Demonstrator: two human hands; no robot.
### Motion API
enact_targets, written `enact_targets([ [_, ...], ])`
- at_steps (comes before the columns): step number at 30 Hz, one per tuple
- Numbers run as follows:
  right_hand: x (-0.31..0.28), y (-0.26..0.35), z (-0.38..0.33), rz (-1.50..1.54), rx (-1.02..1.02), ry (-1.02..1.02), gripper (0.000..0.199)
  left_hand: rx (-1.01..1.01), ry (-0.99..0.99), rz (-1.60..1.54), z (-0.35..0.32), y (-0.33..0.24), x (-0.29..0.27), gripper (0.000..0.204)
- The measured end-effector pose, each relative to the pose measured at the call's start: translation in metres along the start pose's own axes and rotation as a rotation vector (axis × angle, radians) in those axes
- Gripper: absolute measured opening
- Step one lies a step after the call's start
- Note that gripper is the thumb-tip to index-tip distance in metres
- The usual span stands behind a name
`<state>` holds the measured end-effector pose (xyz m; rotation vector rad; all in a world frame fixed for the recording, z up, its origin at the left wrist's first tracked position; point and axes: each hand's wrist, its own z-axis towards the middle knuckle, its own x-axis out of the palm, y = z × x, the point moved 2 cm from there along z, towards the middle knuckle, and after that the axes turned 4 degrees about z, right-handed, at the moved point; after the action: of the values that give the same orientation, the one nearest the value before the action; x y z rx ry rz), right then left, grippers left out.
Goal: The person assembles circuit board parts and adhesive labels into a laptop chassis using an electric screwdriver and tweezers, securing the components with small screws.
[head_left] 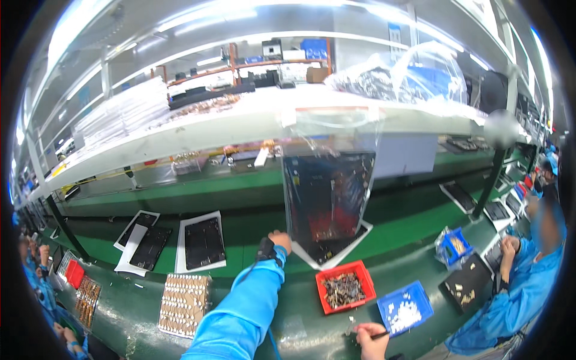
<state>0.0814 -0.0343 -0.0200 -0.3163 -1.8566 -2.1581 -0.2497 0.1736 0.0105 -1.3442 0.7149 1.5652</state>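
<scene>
My left hand (281, 241) reaches out to the left edge of a dark flat panel on a white sheet (347, 259), below a hanging clear plastic bag (329, 198) with dark contents. Its fingers are too small and turned away to read. At the lower edge, my right hand (372, 343) is closed around a slim black tool (379, 335), pen-like in shape. Just beyond that hand are a red bin (321, 294) of small brown and dark parts and a blue bin (427, 303) with small white pieces.
A cardboard sheet (183, 303) with rows of small white-tipped parts lies left of my forearm. Dark panels on white sheets (203, 243) lie farther left. At right a person in blue (510, 294) works beside a black panel (462, 288). A white shelf (228, 126) spans overhead.
</scene>
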Motion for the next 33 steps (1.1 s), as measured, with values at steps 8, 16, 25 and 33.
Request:
enact_targets([
  [8, -0.002, -0.006, 0.004, -0.086, -0.012, 0.006, 0.012, -0.001, -0.069, -0.026, 0.042, 0.007, 0.06, 0.028],
  [16, 0.004, -0.004, 0.008, -0.071, 0.046, -0.084, 0.016, -0.585, -0.272, -1.277, 0.053, -0.005, 0.068, 0.075],
  [25, 0.011, 0.012, 0.012, -0.124, -0.063, -0.124, 0.009, -0.131, -0.648, -1.035, -0.046, 0.041, -0.116, 0.024],
  [33, -0.025, 0.006, 0.021, -0.125, -0.312, -0.297, 0.004, 0.416, -0.432, -0.57, -0.218, 0.078, -0.291, 0.015],
])
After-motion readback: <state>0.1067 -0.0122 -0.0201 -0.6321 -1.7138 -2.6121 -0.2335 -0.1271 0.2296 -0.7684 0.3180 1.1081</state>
